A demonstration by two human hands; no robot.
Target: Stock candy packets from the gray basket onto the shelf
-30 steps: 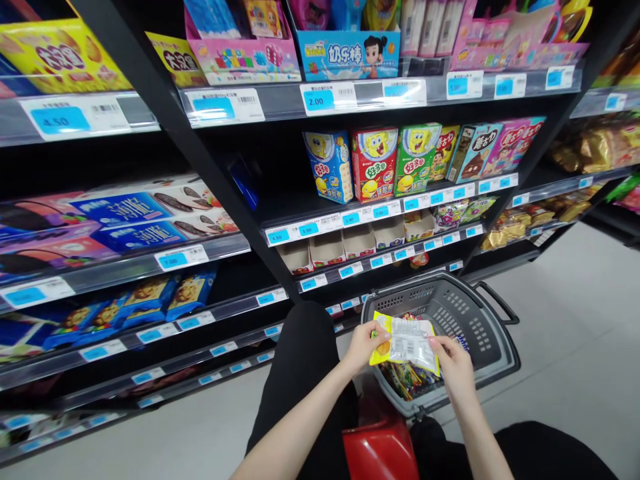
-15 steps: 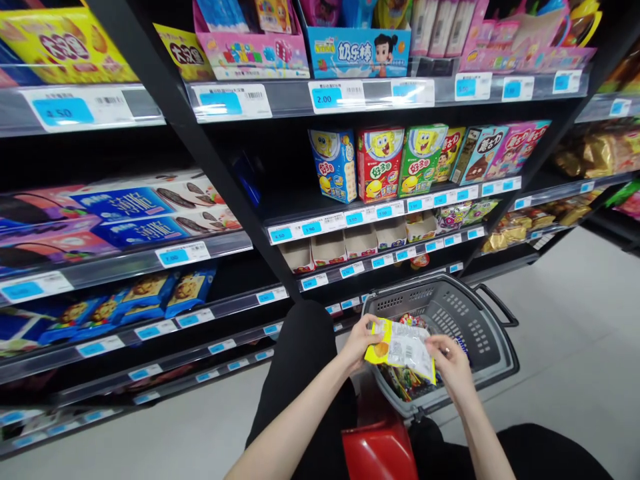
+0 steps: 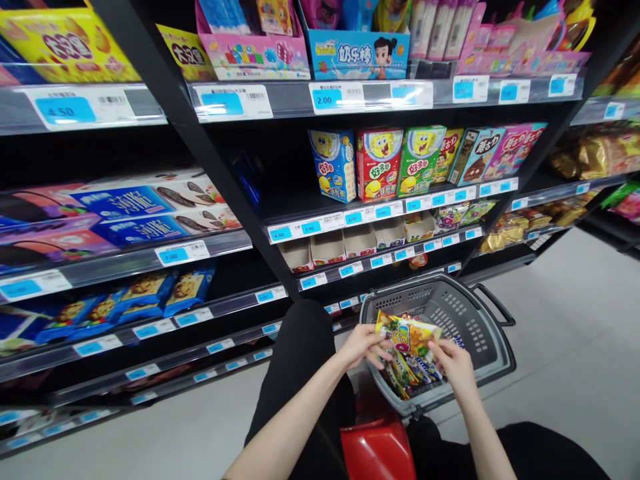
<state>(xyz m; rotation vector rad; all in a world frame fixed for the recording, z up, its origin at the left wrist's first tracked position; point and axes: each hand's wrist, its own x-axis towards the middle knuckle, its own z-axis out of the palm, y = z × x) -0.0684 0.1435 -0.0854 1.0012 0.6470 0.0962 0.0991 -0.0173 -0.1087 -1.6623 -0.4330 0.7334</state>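
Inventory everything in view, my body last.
Shopping basket: 1, grey, centre right
Snack packet: 1, mainly yellow, above basket
Loose packets: many, multicoloured, inside basket
SpongeBob boxes: 3, blue, red, green, middle
蘑古力 boxes: several, assorted, alongside
Open cartons: several, pale, below
Biscuit boxes: several, blue, pink, left
Cookie packs: several, blue, lower left
大汉堡 packs: 2, yellow, top left
Display cartons: several, pink, blue, top
Wrapped packs: many, mostly gold, right
Price labels: many, white, blue, shelf edges
Shelf units: several, black, throughout
Glossy object: 1, red, bottom centre
Floor: 1, grey, beneath
Legs: 2, black-clad, bottom
Left hand: 1, bare, packet's left
Right hand: 1, bare, packet's right
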